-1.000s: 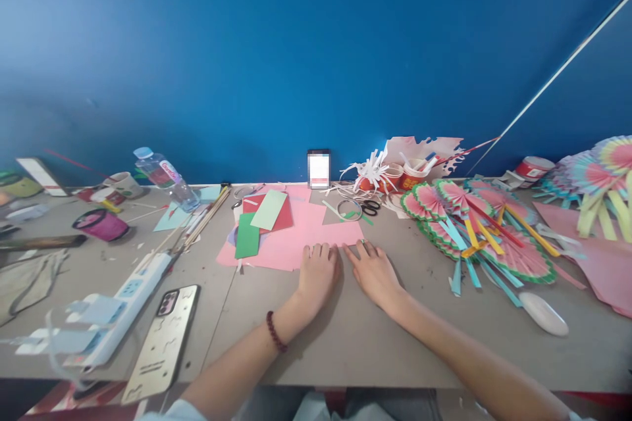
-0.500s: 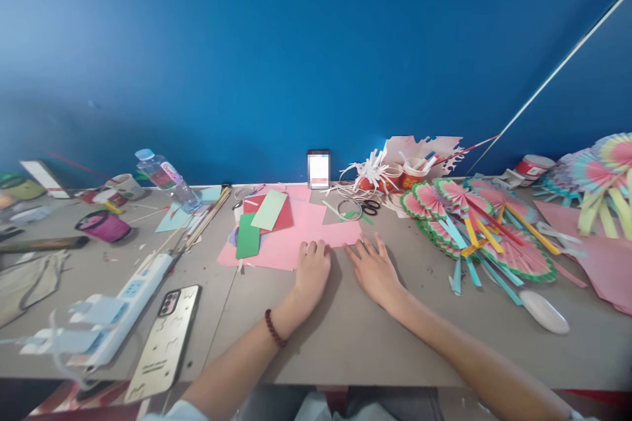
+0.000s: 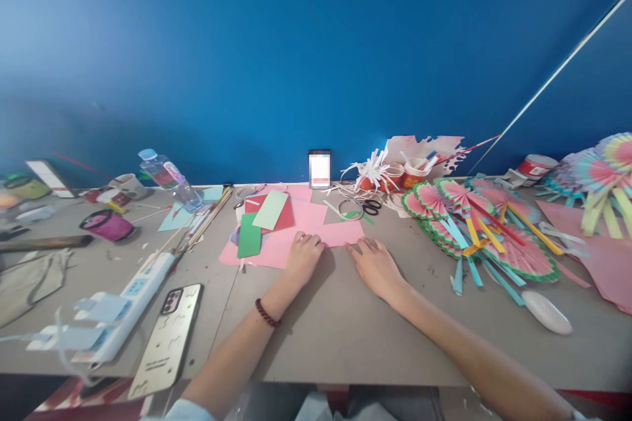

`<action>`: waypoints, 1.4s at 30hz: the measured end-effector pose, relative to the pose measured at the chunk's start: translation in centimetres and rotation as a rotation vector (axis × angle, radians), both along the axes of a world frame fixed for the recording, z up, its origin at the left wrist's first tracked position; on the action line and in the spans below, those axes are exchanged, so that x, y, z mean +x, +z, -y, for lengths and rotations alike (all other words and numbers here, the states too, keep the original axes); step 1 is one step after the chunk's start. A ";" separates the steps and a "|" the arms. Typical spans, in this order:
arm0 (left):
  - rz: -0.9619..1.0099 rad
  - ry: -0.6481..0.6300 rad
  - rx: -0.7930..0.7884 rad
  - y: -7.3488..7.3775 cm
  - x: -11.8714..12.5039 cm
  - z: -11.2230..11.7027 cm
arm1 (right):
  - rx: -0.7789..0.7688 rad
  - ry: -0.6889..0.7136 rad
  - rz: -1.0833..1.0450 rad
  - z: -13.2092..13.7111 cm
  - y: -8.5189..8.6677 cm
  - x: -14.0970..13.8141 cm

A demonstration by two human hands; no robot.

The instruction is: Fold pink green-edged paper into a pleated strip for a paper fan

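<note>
Phone (image 3: 165, 339) is lying face down at the desk (image 3: 336, 335) front left; pink sheet (image 3: 316, 223) is lying flat mid-desk, green strip (image 3: 248, 237) overlapping its left part; left hand (image 3: 303, 255) is resting on its near edge, fingers half curled, gripping nothing; right hand (image 3: 376, 264) is lying flat and open, fingertips touching the sheet's near right corner; paper fans (image 3: 474, 223) are sitting well right of it.

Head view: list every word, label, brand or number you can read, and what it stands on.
No text here can be quoted.
Bottle: red label, print too blurred.
Red cups: yellow print, too small.
Screen by the wall: blurred out.
Phone case: small marks, illegible.
</note>
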State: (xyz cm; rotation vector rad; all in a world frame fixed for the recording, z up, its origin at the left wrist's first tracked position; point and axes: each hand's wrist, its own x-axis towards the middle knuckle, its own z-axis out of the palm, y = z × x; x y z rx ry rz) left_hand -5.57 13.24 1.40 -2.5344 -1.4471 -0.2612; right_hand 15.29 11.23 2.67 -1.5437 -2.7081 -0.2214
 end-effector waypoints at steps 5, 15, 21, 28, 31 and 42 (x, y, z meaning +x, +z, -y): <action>-0.051 -0.045 0.099 -0.5 0.4 0.2 | 0.043 0.001 -0.013 -0.1 -0.3 0.0; 0.187 -0.044 0.168 -0.8 0.4 -0.2 | 0.262 0.020 -0.266 -2.2 -2.3 1.3; 0.511 -0.101 0.104 -1.2 0.4 -0.4 | 0.322 0.036 -0.345 -2.7 -2.8 2.0; 0.596 -0.160 0.136 -1.8 0.3 -0.6 | 0.320 0.078 -0.371 -2.7 -3.0 1.8; 0.565 -0.139 0.136 -1.4 0.5 -0.3 | 0.304 0.080 -0.397 -2.6 -2.8 1.7; 0.381 -0.257 0.235 -0.6 1.6 0.8 | 0.222 0.216 -0.613 -2.4 -2.7 1.4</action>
